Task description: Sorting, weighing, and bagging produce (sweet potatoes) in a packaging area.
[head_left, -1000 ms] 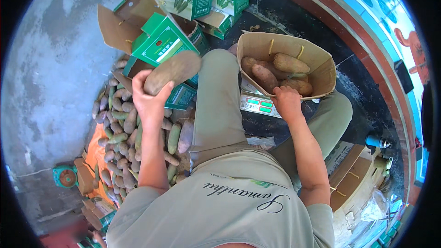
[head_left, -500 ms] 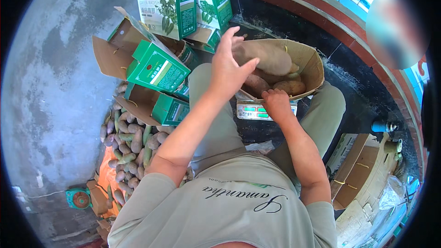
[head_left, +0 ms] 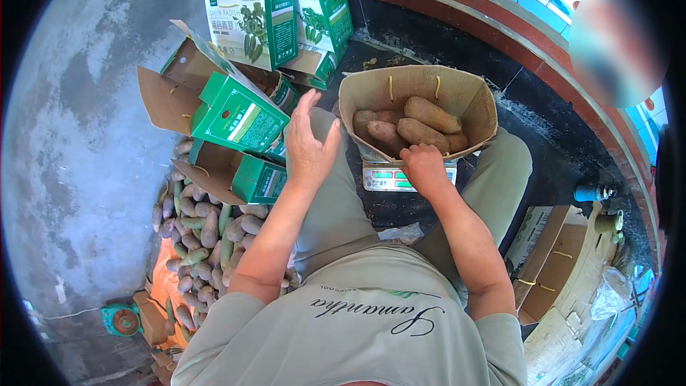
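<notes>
Between my knees an open cardboard box (head_left: 468, 86) rests on a digital scale (head_left: 389, 177). Several soil-covered radishes (head_left: 432, 114) lie inside it, and yellow cord loops (head_left: 390, 88) hang at its far wall. The fingers of my right hand (head_left: 425, 169) curl over the near rim, gripping the box. Away to the left, over my left leg, my left hand (head_left: 312, 146) is raised with nothing in it, thumb apart from the fingers.
Green-and-white cartons (head_left: 239, 111) crowd the left and far left. A heap of radishes (head_left: 207, 236) covers orange sheeting (head_left: 163, 271) at the left. To the right are a blue bottle (head_left: 592, 193) and another open carton (head_left: 547, 264). A blurred patch sits at the upper right.
My left hand has drawn back to the left, off the box. The large radish that was blurred beside it has left the hand. My right hand keeps its hold on the rim.
</notes>
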The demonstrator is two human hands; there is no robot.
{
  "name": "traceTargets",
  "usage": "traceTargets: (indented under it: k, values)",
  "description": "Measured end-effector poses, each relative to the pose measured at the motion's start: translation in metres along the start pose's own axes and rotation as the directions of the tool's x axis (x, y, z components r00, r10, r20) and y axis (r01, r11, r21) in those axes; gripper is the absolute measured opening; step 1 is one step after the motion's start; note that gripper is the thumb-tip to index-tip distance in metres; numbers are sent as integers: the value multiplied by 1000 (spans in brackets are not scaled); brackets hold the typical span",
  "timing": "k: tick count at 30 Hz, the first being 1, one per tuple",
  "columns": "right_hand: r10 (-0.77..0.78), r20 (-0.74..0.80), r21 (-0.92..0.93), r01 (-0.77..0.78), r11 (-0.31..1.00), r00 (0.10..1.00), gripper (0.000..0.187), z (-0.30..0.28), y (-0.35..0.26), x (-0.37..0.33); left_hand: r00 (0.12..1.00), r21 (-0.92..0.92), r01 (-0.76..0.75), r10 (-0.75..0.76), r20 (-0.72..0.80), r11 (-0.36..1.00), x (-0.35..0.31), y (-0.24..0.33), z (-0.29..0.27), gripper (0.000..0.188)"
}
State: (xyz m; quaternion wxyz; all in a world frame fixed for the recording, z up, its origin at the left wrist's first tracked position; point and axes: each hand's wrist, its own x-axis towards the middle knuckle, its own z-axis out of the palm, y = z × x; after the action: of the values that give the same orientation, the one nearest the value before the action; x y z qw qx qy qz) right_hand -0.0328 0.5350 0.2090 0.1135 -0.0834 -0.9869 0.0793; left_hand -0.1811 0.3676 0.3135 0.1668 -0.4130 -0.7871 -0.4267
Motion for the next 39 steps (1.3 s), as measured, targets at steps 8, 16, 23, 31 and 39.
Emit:
traceTargets:
  k: [8, 16, 23, 31, 39]
  values:
    - [50, -197, 230, -4, 973, 979, 19, -19, 6, -7, 997, 74, -71, 74, -38, 995, -8, -9, 1, 55]
    - [201, -408, 178, -139, 974, 890, 16, -49, 12, -21, 985, 126, -124, 137, -100, 984, -12, -13, -5, 54]
    - [272, -455, 97, -257, 962, 848, 10, -72, 10, -44, 988, 32, -113, 116, -107, 993, -10, -16, -7, 53]
    - [230, -491, -28, -279, 960, 840, 9, -138, 1, -37, 986, -33, -128, 124, -109, 991, -9, -21, 0, 51]
    - [308, -472, 101, -296, 950, 826, 12, -150, -3, -36, 993, 40, -109, 110, -33, 993, -9, -12, 4, 48]
